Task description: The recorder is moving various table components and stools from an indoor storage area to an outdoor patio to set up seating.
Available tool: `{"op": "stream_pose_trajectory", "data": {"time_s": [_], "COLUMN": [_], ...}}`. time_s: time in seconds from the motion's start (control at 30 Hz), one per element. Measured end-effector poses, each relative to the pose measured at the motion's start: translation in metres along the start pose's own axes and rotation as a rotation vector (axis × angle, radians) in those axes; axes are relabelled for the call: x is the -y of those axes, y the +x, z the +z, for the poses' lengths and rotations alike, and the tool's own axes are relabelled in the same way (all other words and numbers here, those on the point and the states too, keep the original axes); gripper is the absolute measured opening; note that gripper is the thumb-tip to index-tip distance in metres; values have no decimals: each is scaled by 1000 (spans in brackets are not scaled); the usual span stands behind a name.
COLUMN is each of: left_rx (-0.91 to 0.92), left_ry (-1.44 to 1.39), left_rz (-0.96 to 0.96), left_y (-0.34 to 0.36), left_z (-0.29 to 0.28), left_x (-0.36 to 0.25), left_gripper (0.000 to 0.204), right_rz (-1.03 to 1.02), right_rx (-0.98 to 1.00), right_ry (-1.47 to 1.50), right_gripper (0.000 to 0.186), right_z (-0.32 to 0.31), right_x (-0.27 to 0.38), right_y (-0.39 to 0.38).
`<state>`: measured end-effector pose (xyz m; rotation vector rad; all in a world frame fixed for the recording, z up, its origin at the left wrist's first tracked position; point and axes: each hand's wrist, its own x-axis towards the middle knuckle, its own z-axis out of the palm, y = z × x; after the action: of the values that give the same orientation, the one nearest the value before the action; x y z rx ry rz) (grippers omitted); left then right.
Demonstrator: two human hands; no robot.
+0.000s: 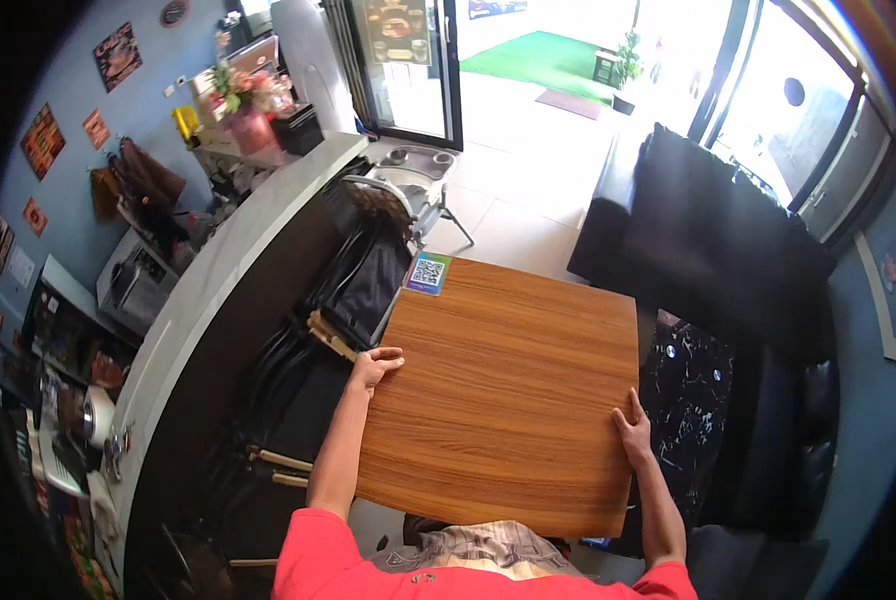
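A wooden table (pixel 508 390) with striped brown grain stands directly in front of me, its near edge close to my body. My left hand (pixel 374 368) grips its left edge, thumb and a finger resting on top. Opposite, my right hand (pixel 633 430) holds the right edge, thumb on the surface, with its other fingers along or under the side. A square sticker with a printed code (pixel 429 273) lies at the far left corner of the tabletop. What supports the table is hidden beneath it.
Stacked black chairs (pixel 363 285) stand left of the table, along a curved counter (pixel 228 235). A child's high chair (pixel 408 185) is beyond them. On the right are a black marbled table (pixel 686 400) and a black sofa (pixel 708 220). Glass doors (pixel 408 70) lie ahead.
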<state>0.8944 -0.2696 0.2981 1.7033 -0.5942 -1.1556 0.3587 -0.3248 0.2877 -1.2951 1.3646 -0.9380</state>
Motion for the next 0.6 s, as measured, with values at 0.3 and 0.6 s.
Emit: {"op": "stream_pose_trajectory", "data": {"time_s": [0.3,0.6], "left_rx": [-24,-44], "left_ry": [-73,-141], "left_rz": [-34,-113], "left_y": [183,317], "left_z": [71,116], "left_x": [-63,-135], "left_gripper": [27,27], "right_rz": [59,46], "right_rx": [109,112], "right_ry": [86,-23], "right_gripper": [65,63], "right_z": [-2,17], "right_x": [25,82], "right_y": [242,414]}}
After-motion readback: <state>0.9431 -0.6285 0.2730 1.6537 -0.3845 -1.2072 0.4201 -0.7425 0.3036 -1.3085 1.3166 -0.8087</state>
